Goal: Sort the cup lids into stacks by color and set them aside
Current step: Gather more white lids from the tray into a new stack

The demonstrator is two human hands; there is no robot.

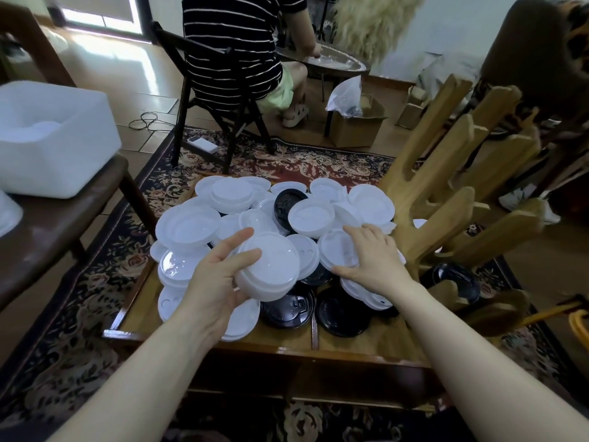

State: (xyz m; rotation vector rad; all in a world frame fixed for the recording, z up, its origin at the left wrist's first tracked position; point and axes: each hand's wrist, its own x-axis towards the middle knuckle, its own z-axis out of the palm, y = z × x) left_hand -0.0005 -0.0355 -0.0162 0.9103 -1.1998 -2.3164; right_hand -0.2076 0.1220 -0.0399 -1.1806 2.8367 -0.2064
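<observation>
A heap of white lids (188, 228) and black lids (288, 306) covers a low wooden table (287, 341). My left hand (216, 279) grips a short stack of white lids (271, 269) above the heap's near side, thumb over the top rim. My right hand (369, 256) lies palm down with straight fingers on a white lid (334, 250) at the heap's right. More black lids (342, 311) lie at the near edge, and one black lid (287, 202) shows among the white ones farther back.
A wooden rack with angled pegs (452, 193) stands at the table's right edge, a black lid (455, 279) at its foot. A chair with a white foam box (47, 135) is at left. A person in a striped shirt (236, 49) sits beyond on a folding chair. Patterned rug (105, 260) underneath.
</observation>
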